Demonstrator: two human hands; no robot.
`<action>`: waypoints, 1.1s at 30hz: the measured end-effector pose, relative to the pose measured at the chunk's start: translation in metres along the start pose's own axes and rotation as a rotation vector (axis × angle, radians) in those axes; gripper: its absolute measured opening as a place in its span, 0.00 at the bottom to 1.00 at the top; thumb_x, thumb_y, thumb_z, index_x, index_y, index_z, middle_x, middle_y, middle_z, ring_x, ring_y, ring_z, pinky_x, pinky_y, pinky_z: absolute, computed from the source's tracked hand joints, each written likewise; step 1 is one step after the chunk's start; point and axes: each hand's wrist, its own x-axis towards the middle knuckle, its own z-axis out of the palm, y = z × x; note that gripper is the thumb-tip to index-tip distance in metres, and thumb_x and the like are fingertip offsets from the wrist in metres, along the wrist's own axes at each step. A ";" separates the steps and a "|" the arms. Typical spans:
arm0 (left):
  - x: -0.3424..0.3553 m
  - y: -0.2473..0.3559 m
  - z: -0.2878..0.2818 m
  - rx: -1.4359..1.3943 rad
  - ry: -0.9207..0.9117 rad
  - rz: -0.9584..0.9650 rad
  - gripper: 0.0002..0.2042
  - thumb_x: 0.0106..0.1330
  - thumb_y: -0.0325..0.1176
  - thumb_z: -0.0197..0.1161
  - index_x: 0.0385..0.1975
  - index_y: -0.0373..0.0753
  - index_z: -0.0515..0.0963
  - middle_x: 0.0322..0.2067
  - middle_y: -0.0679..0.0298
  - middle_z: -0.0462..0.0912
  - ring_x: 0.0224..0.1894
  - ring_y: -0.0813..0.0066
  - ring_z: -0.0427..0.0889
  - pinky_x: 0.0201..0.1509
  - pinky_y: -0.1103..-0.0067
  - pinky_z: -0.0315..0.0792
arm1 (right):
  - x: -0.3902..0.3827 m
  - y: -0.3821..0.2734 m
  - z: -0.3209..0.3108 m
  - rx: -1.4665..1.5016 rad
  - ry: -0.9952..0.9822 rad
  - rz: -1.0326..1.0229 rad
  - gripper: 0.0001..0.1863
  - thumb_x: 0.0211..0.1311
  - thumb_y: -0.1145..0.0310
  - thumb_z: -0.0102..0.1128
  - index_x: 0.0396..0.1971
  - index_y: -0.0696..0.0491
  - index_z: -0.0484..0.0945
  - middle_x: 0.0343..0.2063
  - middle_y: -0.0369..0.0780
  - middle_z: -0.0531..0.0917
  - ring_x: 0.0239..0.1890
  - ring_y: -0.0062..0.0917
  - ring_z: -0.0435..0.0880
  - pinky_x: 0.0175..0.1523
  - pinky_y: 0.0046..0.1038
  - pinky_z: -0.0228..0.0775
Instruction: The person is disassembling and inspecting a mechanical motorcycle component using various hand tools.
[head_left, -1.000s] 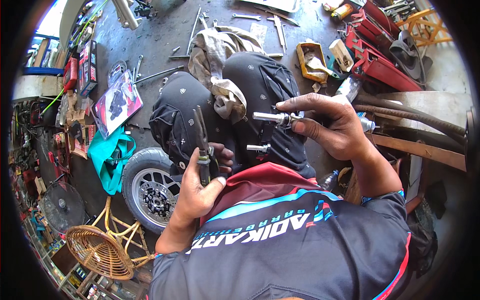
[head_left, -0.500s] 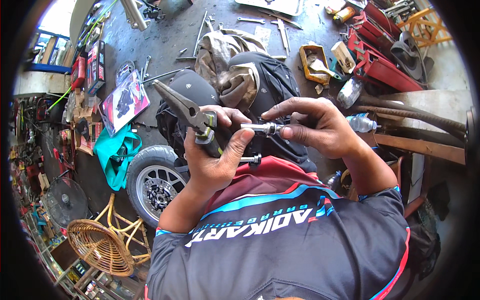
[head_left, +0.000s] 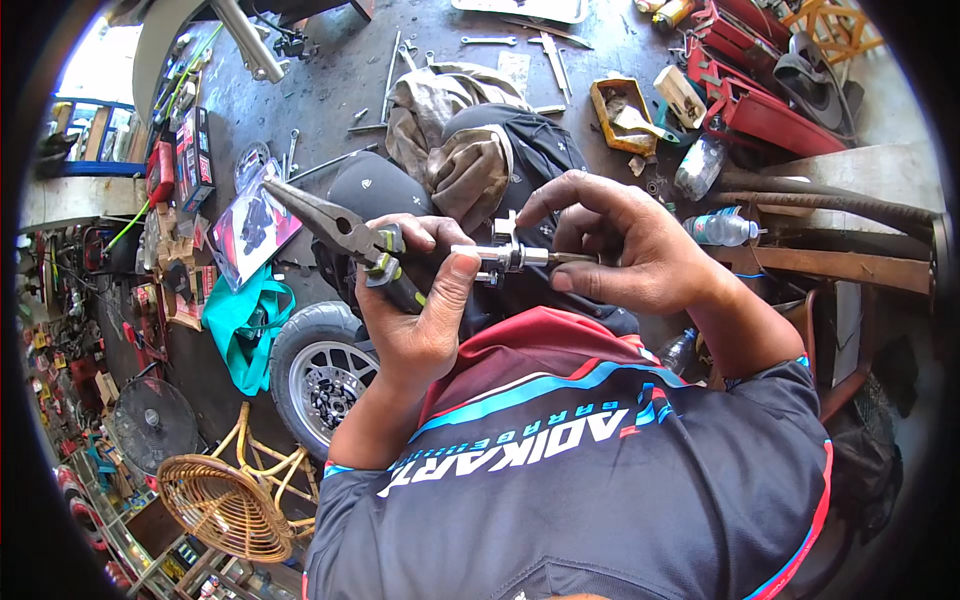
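Note:
My left hand is closed around two things at once. One is a pair of long-nosed pliers with black and green grips, its jaws pointing to the upper left. The other is a shiny metal fitting with a round shank and a wider collar, pressed under the thumb. A thin rod sticks out of the collar to the right. Around this rod curl the fingers of my right hand, thumb just below it and index fingertip at the collar's upper edge. The rod's far end is hidden among the fingers.
A brown rag lies over my knees. Left are a small wheel, a teal bag and a rattan stool. Farther off lie a spanner and a yellow tray; right, a red toolbox and a water bottle.
The metal fitting has been turned in my left hand, and its thin rod now shows on the right. My right hand has shifted from the fitting's end onto the rod. The view has tilted slightly.

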 end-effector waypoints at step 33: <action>0.015 -0.010 0.006 -0.007 -0.147 -0.023 0.18 0.62 0.15 0.64 0.45 0.35 0.63 0.43 0.55 0.74 0.50 0.64 0.81 0.49 0.73 0.81 | 0.005 -0.006 -0.009 0.139 0.064 -0.035 0.14 0.59 0.74 0.70 0.45 0.58 0.81 0.36 0.34 0.84 0.37 0.13 0.79 0.43 0.19 0.71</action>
